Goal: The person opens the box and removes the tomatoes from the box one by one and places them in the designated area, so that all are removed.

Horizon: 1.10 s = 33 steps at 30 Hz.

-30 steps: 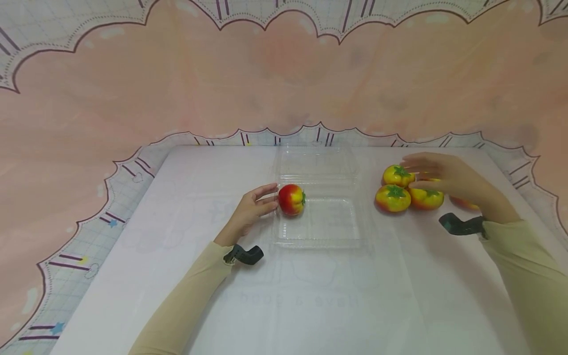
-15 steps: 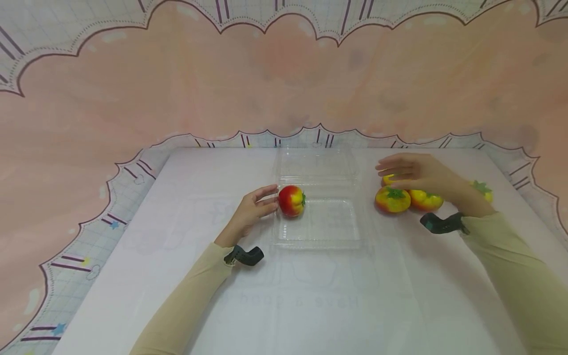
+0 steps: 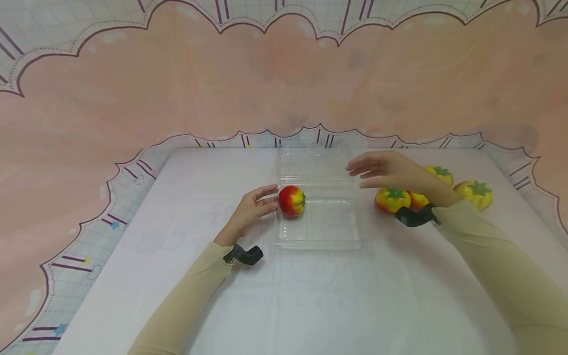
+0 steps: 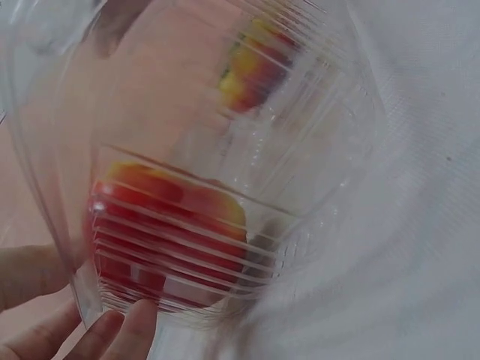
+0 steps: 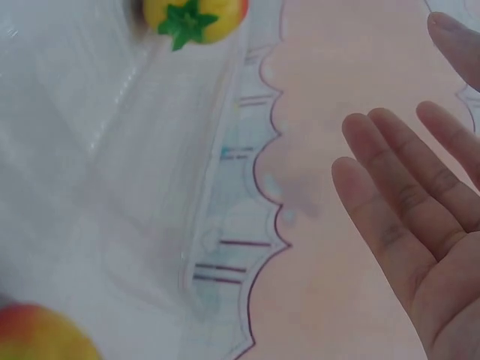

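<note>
A clear plastic clamshell box [image 3: 319, 244] lies with its lid folded back toward the far edge. One red-and-yellow fruit [image 3: 291, 201], perhaps a tomato or persimmon, sits inside at its left end. My left hand [image 3: 248, 212] touches the box's left side with extended fingers [image 4: 135, 330], outside the plastic. My right hand [image 3: 390, 170] hovers right of the lid, fingers extended, holding nothing. Below and behind it are similar fruits with green star-shaped tops: one near the wrist [image 3: 392, 199], one farther back [image 3: 440, 174] and one at the right [image 3: 476, 194]. The hand and forearm partly hide others.
A white cloth with faint lettering covers the table [image 3: 310, 315]. A peach curtain [image 3: 284, 79] with a scalloped border hangs behind and around it. Dark camera mounts stick out from the left wrist [image 3: 245, 255] and the right wrist [image 3: 413, 217].
My right hand has moved left from above the fruits toward the box lid, empty throughout. Fruits at the right have come into view behind it. The left hand and the box have stayed put.
</note>
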{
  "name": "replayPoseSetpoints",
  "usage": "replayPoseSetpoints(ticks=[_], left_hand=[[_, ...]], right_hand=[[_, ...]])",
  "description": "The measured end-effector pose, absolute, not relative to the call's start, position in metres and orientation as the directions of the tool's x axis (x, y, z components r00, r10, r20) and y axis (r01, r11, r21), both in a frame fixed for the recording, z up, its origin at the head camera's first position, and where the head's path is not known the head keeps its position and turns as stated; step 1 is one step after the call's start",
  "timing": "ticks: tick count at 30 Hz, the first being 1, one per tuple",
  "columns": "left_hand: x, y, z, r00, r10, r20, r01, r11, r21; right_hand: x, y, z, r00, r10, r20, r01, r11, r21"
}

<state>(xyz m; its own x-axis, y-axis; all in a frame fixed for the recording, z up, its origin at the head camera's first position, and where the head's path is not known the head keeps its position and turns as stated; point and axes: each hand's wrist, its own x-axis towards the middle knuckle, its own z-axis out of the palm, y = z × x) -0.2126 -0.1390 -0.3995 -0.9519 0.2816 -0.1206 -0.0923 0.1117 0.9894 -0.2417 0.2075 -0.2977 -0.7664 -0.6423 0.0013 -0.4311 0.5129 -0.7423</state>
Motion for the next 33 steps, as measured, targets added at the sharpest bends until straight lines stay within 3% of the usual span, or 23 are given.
replayPoseSetpoints(ticks=[13, 33], left_hand=[[-0.213, -0.143, -0.391, -0.96, 0.263, -0.1, -0.06, 0.155, 0.986], [-0.209, -0.139, -0.391, -0.942, 0.31, -0.127, -0.084, 0.146, 0.986]], right_hand=[[-0.256, 0.157, -0.305, -0.637, -0.77, 0.024, -0.511, 0.399, -0.762], [-0.271, 0.101, -0.339, -0.617, -0.786, -0.041, -0.478, 0.415, -0.774]])
